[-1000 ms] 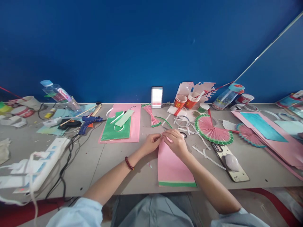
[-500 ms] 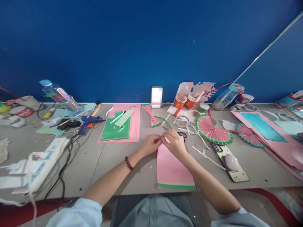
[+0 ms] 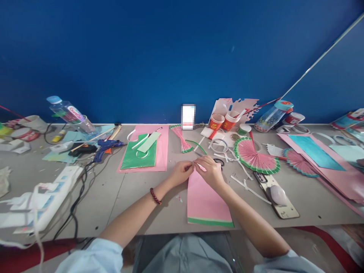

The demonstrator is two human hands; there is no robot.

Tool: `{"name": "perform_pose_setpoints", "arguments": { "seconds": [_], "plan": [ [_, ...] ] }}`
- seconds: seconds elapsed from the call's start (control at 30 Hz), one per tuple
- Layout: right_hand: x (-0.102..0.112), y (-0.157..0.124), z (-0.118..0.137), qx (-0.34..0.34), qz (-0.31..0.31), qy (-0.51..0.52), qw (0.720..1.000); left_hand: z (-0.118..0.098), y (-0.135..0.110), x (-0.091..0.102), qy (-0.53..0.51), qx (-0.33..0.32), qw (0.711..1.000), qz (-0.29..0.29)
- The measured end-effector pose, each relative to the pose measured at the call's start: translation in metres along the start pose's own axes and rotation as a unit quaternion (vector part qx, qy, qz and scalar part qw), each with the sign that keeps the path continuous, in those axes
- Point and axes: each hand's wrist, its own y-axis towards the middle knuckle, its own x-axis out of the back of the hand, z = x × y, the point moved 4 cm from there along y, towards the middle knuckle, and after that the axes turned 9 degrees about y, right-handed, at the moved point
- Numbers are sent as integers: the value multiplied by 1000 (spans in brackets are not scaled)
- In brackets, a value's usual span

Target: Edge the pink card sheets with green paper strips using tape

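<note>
A pink paper sheet (image 3: 206,199) with a green strip along its near edge lies in front of me on the table. My left hand (image 3: 183,172) is closed, its thumb and fingers pinching the sheet's far left corner. Close against it, my right hand (image 3: 209,172) is also closed in a pinch on the sheet's far edge, with the palm over the paper. The fingers hide the exact spot being gripped. Black scissor handles (image 3: 219,163) show just beyond my right hand. A folded pink-and-green paper fan (image 3: 182,139) lies past my hands.
To the left are a green paper pack (image 3: 139,159), a blue glue gun (image 3: 106,148) and a white power strip (image 3: 61,189). To the right lie a phone (image 3: 287,210), an opened watermelon-like paper fan (image 3: 256,157) and white strips (image 3: 250,187). Red paper cups (image 3: 216,122) stand behind.
The near end of the pink sheet has swung slightly left. Both hands stay pinched at its far edge, having shifted only a little.
</note>
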Motion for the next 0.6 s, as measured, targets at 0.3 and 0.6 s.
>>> {"name": "perform_pose_setpoints", "arguments": {
  "seconds": [0.3,0.6],
  "plan": [
    [-5,-2,3,30,28,-56,998,-15,-3,4,68,-23,997,14],
    [13,-2,-19,-170,-101,68,978,3,0,-1,-62,41,997,10]
  ]
}}
